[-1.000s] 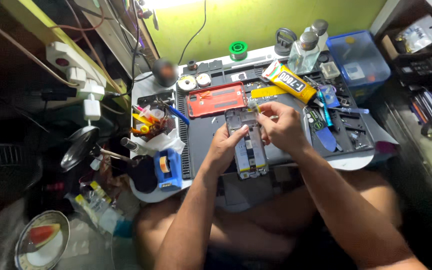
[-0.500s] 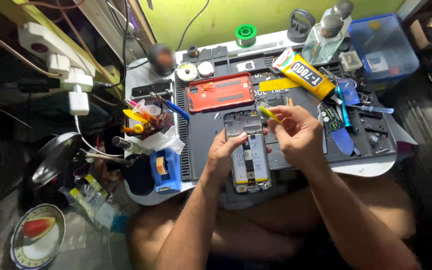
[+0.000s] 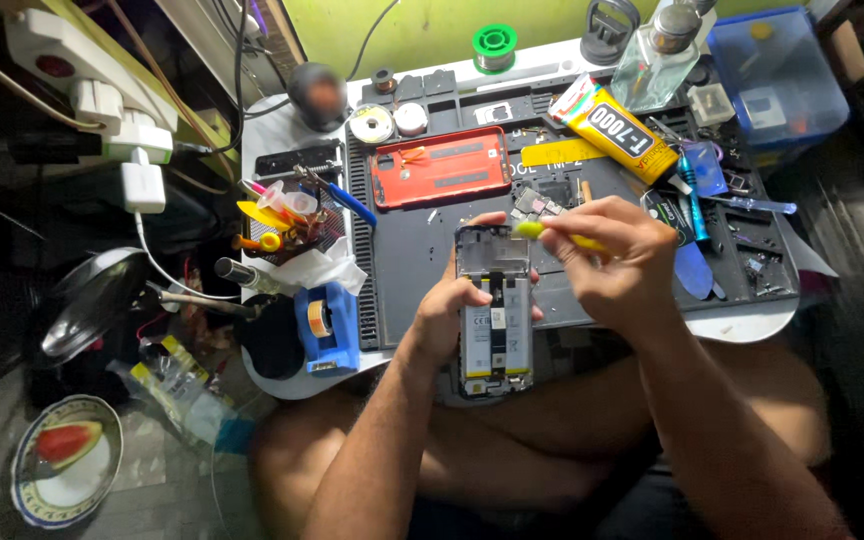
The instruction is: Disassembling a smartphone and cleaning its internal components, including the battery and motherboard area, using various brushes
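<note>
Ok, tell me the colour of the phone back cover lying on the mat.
Red back cover, clearest in the head view.

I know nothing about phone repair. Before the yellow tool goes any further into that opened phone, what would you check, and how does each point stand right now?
1. Opened phone with its back cover off held steady: ok, the left hand grips its left edge.
2. Yellow-handled tool under control: ok, pinched in the right hand.
3. Tool tip placed correctly at the phone's top end: cannot tell, too small to see.
4. Phone supported from below: ok, its upper part lies over the dark grey work mat.
5. Loose small parts near the phone's top right: not ok, they lie close to the working hand.
</note>
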